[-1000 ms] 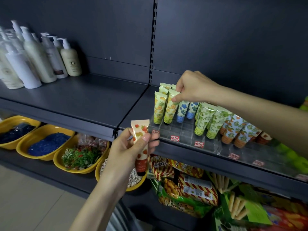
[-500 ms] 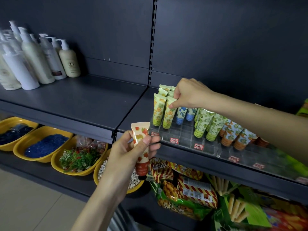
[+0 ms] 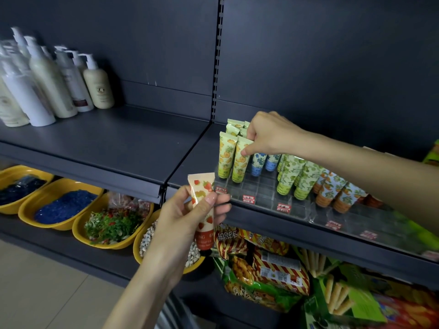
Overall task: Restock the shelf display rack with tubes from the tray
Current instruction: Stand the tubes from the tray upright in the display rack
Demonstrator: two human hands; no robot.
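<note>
A clear display rack (image 3: pixel 261 193) with red price tags stands on the dark shelf. In it stand rows of tubes: yellow pineapple ones, blue, green and orange ones. My right hand (image 3: pixel 268 136) reaches in from the right and pinches the top of a yellow pineapple tube (image 3: pixel 241 162) in the front of the left rows, cap down in its slot. My left hand (image 3: pixel 190 217) holds a cream strawberry tube (image 3: pixel 203 210) upright, red cap down, just in front of the rack's left corner. The tray is not in view.
Several white pump bottles (image 3: pixel 47 81) stand at the shelf's (image 3: pixel 107 143) far left. Below, yellow bowls (image 3: pixel 59 224) hold blue stones, greenery and white pebbles. Snack bags (image 3: pixel 268 264) fill the lower right shelf. Green packs (image 3: pixel 431 155) sit at the far right.
My right hand has sunk a little, pushing the pineapple tube down into the rack. My left hand keeps the strawberry tube in about the same place.
</note>
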